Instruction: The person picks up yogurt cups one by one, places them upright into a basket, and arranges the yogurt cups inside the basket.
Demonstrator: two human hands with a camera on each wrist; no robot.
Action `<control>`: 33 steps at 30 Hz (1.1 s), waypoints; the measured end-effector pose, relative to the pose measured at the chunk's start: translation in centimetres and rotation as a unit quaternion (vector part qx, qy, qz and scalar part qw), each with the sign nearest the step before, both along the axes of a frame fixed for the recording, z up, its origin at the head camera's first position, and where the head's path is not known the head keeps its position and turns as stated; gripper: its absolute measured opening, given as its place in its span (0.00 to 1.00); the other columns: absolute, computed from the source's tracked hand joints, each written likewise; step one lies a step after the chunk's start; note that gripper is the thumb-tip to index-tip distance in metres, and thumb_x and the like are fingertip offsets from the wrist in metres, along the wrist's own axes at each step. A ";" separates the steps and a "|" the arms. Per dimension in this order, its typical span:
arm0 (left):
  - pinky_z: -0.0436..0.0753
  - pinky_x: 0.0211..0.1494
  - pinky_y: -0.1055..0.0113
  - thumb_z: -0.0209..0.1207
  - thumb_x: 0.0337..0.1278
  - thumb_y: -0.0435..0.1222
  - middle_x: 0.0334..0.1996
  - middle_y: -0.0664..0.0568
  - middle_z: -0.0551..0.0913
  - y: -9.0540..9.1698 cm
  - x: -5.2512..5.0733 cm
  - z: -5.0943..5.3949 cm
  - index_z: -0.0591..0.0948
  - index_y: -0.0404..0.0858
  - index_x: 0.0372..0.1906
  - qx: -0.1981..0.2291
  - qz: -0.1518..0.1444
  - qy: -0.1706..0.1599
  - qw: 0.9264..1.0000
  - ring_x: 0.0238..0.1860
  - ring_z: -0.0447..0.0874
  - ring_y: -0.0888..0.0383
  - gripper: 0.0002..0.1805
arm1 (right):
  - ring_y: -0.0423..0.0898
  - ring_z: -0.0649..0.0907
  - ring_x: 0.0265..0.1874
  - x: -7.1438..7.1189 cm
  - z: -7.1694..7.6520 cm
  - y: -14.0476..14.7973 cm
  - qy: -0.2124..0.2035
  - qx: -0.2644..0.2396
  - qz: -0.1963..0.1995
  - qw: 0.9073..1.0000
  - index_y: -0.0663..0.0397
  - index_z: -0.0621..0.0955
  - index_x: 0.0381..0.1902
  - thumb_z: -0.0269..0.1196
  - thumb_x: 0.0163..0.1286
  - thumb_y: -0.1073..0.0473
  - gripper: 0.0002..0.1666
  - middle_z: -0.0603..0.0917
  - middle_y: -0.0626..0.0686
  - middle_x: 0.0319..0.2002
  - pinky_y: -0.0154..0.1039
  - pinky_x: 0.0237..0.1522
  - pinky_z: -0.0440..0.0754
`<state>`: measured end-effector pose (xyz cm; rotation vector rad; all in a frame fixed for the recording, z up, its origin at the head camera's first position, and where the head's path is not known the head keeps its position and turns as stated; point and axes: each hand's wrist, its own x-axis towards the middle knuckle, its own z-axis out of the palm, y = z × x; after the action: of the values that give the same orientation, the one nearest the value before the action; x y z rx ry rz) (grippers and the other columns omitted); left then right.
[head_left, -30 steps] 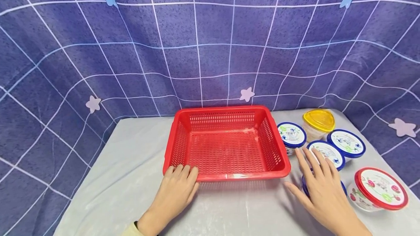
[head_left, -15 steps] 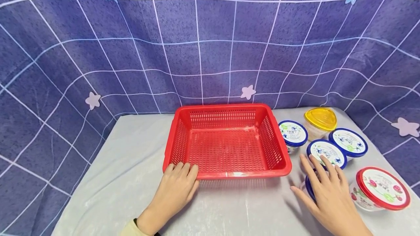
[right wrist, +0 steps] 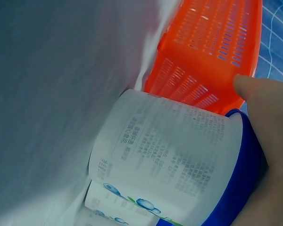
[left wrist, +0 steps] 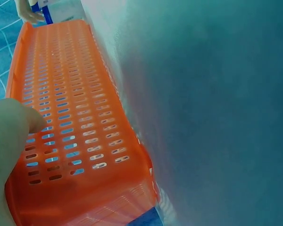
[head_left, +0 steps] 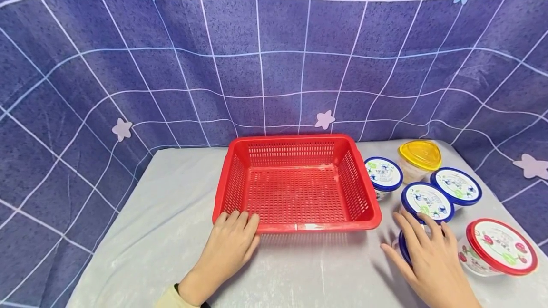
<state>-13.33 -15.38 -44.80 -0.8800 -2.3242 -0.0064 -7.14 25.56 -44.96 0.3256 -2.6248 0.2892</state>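
My left hand (head_left: pixel 233 244) holds the near-left rim of a red plastic basket (head_left: pixel 295 227). Its fingers reach over the rim, while in the left wrist view the thumb lies against the slotted outer wall (left wrist: pixel 66 117). On the right, my right hand (head_left: pixel 432 260) hovers with spread fingers over a blue-lidded plastic tub (head_left: pixel 404 248), which it largely covers. In the right wrist view that printed white tub (right wrist: pixel 165 146) stands beside the basket, and the thumb is apart from its wall. Whether the fingertips touch the lid, I cannot tell.
Beyond my right hand are more blue-lidded tubs (head_left: pixel 428 202) and a yellow-lidded container (head_left: pixel 419 154). A red-lidded tub (head_left: pixel 501 246) stands at the far right. The grey-covered table (head_left: pixel 171 194) ends at a blue gridded curtain (head_left: pixel 278 75).
My right hand has moved back toward me and slightly right, away from the farther tubs and over the nearest blue-lidded tub. The left hand and basket hold still; the view tilts slightly.
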 end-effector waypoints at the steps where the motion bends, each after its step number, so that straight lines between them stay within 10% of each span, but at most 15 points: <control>1: 0.68 0.33 0.55 0.48 0.59 0.44 0.24 0.49 0.75 0.0 0.0 0.0 0.74 0.38 0.37 -0.002 0.001 0.000 1.000 0.26 0.74 0.47 0.13 | 0.66 0.66 0.62 0.0 0.0 0.0 -0.003 0.005 -0.004 1.000 0.57 0.74 0.64 0.67 0.59 0.36 0.43 0.75 0.61 0.63 0.70 0.62 0.52; 33: 0.70 0.33 0.55 0.50 0.57 0.44 0.26 0.48 0.77 -0.1 -0.2 -0.1 0.75 0.38 0.40 0.000 -0.006 -0.008 1.000 0.27 0.77 0.47 0.14 | 0.62 0.71 0.59 0.6 1.9 -0.2 0.028 0.003 0.051 0.998 0.57 0.83 0.53 0.65 0.61 0.42 0.30 0.78 0.61 0.58 0.66 0.54 0.61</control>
<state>-13.48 -15.45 -44.88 -0.8974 -2.3342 -0.0200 -6.51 25.38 -43.05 0.4652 -2.5582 0.3014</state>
